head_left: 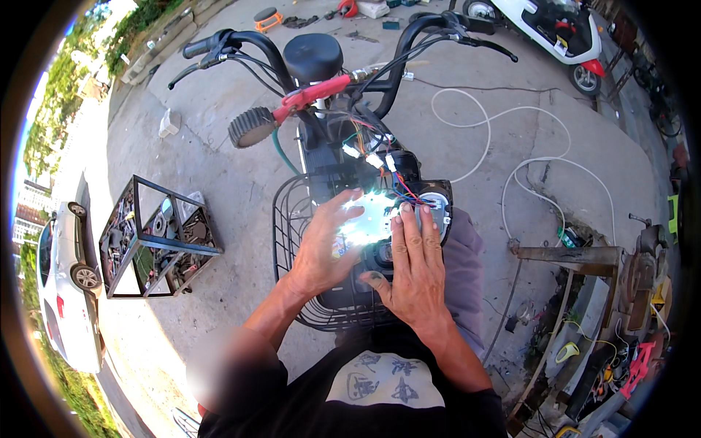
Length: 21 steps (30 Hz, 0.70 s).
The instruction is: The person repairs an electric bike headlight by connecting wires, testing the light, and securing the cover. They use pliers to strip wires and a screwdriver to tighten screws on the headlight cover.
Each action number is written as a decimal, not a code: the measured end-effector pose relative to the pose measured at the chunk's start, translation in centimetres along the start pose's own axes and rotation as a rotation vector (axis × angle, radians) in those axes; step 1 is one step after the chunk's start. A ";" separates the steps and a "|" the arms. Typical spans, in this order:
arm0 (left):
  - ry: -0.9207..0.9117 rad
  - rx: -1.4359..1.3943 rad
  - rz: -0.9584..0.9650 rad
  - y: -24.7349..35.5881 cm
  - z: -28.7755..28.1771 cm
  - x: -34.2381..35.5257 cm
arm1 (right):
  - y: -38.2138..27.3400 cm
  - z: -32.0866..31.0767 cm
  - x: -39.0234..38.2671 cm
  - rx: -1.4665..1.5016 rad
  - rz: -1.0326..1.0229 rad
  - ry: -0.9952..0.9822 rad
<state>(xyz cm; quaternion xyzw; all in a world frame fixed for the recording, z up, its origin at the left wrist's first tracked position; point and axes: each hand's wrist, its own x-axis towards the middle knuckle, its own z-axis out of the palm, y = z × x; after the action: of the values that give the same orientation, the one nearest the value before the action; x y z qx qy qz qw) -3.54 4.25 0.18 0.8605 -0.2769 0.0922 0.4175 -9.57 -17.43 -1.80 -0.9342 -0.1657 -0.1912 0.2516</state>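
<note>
In front of me stands a small electric bike with black handlebars [266,55] and a black wire basket [281,252]. A white-blue glare [369,219] bursts from its front housing, hiding the surface there. My left hand [321,244] is at the glare's left side, its fingers and thumb apart and partly washed out. Over the glare's right side and the dark housing, my right hand [416,263] lies with fingers stretched flat and thumb out. Beside its fingertips sits a round grey-white part [437,208]. Coloured wires [400,182] with white connectors [374,160] hang loose above the hands.
A red air gun [314,93] lies across the handlebars near a black ridged round piece [253,128]. A pale hose [489,131] loops over the concrete. Left stands a metal-framed tool cart [175,243]; right, a cluttered workbench [566,254]. A white scooter [548,29] is parked far right.
</note>
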 end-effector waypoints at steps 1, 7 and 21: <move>-0.013 0.038 0.020 0.0 -0.1 0.1 | 0.0 0.0 0.0 -0.001 0.002 0.000; -0.003 0.018 0.017 0.0 0.0 0.0 | 0.0 -0.1 0.0 0.002 -0.002 -0.001; -0.014 0.025 0.029 -0.2 0.1 0.0 | 0.2 -0.2 0.3 0.072 -0.006 0.038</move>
<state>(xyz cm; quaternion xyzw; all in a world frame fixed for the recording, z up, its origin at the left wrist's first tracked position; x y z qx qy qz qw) -3.50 4.30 0.02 0.8621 -0.2911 0.0958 0.4036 -9.29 -17.63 -1.61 -0.9202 -0.1706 -0.2034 0.2876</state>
